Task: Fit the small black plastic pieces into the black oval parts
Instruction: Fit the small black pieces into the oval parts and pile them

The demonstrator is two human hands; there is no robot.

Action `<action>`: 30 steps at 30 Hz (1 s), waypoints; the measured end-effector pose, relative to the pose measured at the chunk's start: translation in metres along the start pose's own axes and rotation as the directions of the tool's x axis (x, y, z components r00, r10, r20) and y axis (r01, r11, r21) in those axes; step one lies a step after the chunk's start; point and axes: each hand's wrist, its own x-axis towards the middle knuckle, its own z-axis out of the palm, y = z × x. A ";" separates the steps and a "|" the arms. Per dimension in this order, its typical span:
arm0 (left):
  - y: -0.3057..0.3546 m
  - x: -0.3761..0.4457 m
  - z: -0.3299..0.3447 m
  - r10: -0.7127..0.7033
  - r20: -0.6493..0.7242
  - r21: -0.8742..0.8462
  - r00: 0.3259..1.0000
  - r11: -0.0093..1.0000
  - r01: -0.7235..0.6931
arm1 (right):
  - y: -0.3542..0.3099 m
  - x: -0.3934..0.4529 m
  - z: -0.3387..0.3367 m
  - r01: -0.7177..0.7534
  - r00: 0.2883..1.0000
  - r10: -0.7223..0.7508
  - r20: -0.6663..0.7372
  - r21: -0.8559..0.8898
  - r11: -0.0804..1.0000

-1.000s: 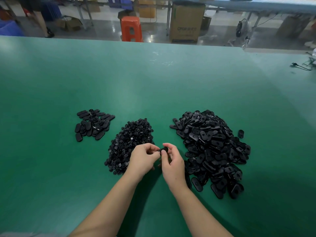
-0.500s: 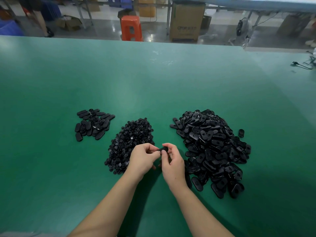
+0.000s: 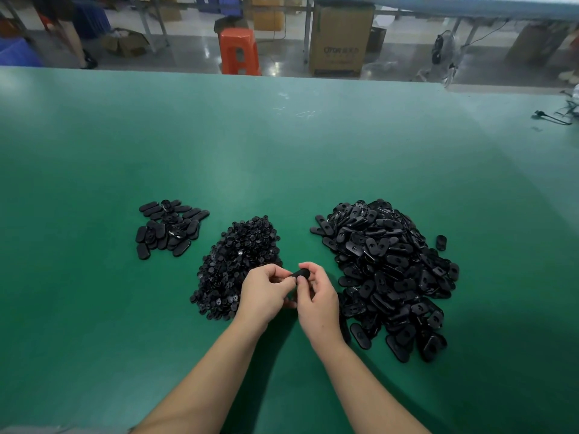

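One black oval part was pinched between the fingertips of both hands, the left hand curled on its near-left end and the right hand curled on its right end, thumb to the front. The part was held raised off the green table, just above the gap between the heaps, probably so that thumbs could press from both sides while the piece was seated. Whether a small black piece was already inside the oval could not be told: the fingers hid its face.

Directly left of the grip, touching the left hand's outline, lay the heap of small black plastic pieces, placed where the left fingers could draw one with hardly any reach. Directly right of the grip, beside the right wrist, spread the large heap of oval parts, likewise set within easy reach of the right hand; one stray oval lay apart at its far right edge. Farther left and beyond the grip, well apart from both supply heaps, a smaller, flatter group of ovals was laid out, judged to be the finished ones, kept separate so that no mixing occurred.

Judged from the heap sizes, most of the task remained. The step in hand was taken to be the pressing-in of one piece.
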 end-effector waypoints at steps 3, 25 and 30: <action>0.000 0.000 0.000 -0.003 -0.002 0.001 1.000 1.000 0.003 | -0.001 0.000 0.000 0.003 1.000 -0.003 -0.006 0.000 1.000; 0.006 -0.006 0.001 -0.118 0.085 -0.151 0.989 0.980 0.130 | -0.002 0.000 -0.001 -0.021 1.000 0.021 0.008 -0.011 1.000; 0.004 -0.006 0.000 -0.093 0.068 -0.069 0.993 0.993 0.097 | 0.001 0.000 0.000 -0.014 1.000 0.014 0.008 -0.020 1.000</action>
